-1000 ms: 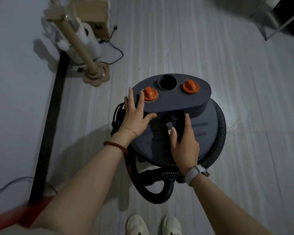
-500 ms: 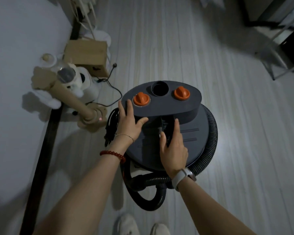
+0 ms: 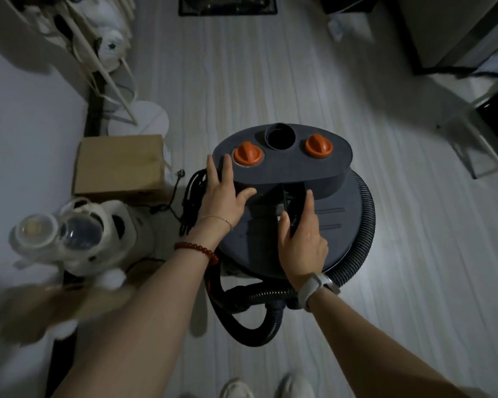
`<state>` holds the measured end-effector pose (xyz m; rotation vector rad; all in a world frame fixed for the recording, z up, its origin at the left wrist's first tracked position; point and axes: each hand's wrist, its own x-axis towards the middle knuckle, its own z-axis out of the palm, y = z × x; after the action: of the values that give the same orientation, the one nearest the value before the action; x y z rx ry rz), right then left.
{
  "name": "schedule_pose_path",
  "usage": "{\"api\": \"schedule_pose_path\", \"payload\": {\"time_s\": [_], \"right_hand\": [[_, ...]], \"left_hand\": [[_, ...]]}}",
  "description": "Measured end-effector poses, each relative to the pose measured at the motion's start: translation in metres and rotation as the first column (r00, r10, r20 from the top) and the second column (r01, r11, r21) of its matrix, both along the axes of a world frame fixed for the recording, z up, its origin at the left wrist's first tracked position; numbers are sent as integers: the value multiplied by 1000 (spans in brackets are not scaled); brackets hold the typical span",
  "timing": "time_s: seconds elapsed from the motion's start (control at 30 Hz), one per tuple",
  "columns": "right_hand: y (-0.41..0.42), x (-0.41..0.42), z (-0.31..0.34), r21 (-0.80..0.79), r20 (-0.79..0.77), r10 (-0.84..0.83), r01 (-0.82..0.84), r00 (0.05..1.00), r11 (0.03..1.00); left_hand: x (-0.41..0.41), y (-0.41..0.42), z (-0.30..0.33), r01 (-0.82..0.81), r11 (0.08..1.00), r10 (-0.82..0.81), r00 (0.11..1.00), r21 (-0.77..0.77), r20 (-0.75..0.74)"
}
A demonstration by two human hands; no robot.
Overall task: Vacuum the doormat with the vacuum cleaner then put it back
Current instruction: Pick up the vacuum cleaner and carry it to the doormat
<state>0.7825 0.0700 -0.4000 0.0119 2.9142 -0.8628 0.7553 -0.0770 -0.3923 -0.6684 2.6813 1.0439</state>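
The vacuum cleaner stands on the floor in front of me, a round dark grey canister. On it is a raised top plate with two orange knobs and a round hole. Its black ribbed hose wraps the right side and loops below. My left hand lies flat on the plate's left end, thumb against its side wall. My right hand grips a black handle part on the lid between thumb and forefinger. A dark doormat lies at the far top edge.
A cardboard box and a white appliance with clear domes sit left by the wall. A black power cord hangs beside the canister. A white rack stands at top left, and metal furniture legs at right. My shoes show at the bottom.
The view has tilted up, showing more floor ahead and the doormat. The post and box have slid down-left. Both hands keep the same places on the vacuum.
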Motion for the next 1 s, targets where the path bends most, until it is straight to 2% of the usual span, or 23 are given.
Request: {"api": "schedule_pose_path", "payload": {"time_s": [0.5, 1.0], "right_hand": [[-149, -365, 3, 23, 41, -31, 30, 999, 999], [-252, -720, 8, 41, 34, -69, 68, 997, 997]], "left_hand": [[-375, -146, 1, 51, 998, -49, 998, 45, -35], [-737, -244, 4, 77, 995, -75, 997, 65, -25]]}}
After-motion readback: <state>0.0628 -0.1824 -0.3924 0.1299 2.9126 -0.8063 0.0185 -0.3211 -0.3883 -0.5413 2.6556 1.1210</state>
